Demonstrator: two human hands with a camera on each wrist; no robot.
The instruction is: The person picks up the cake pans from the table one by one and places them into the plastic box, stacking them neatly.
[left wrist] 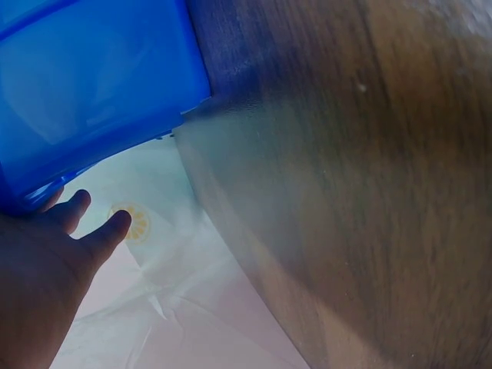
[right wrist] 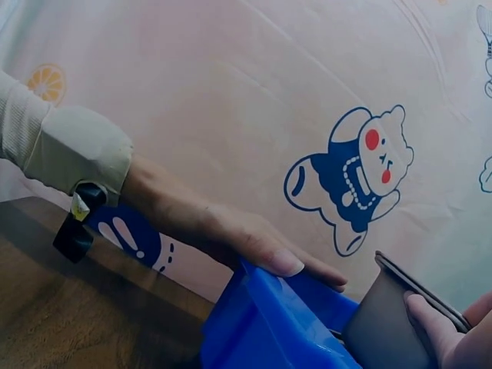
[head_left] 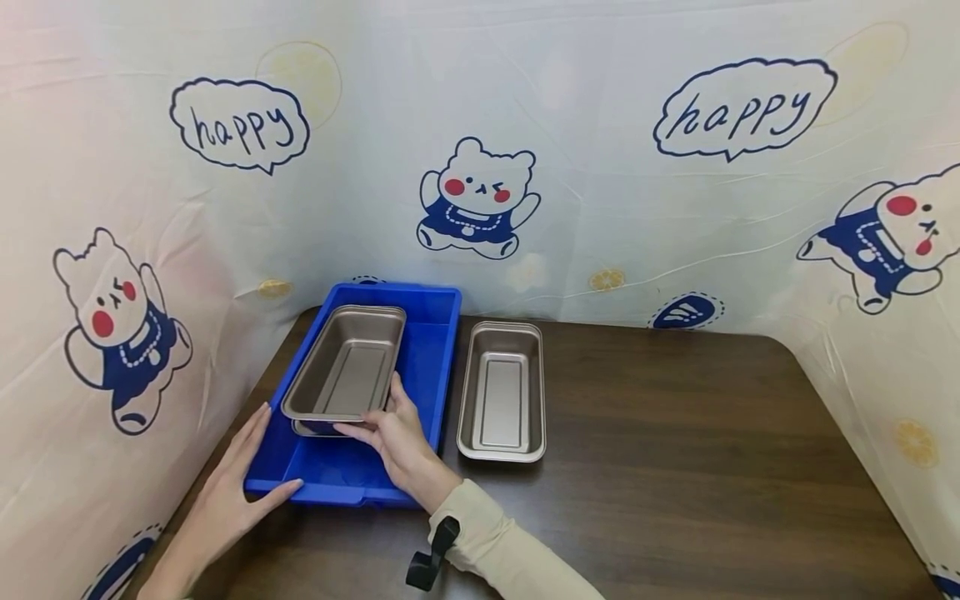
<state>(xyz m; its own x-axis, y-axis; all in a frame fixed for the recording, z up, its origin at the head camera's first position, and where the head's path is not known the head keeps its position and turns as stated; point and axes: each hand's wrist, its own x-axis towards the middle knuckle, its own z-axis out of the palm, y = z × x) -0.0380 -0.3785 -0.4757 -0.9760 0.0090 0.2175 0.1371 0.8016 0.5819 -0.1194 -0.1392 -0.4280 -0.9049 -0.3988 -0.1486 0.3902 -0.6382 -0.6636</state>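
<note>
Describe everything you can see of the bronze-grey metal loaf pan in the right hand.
The bronze-grey, metal-looking loaf pan is a long rectangle with rounded corners, a narrow lip, sloping walls and a rectangular outline on its floor. It is open side up, slightly slanted, over the left part of the blue plastic-looking tray. The bare right hand grips its near right corner. A similar metallic rim shows beneath its near end; whether they touch is unclear.

room: table [head_left: 697,433] right of lone pan [head_left: 502,400] | barriers: tray [head_left: 337,471] left, cloth [head_left: 600,217] behind
</note>
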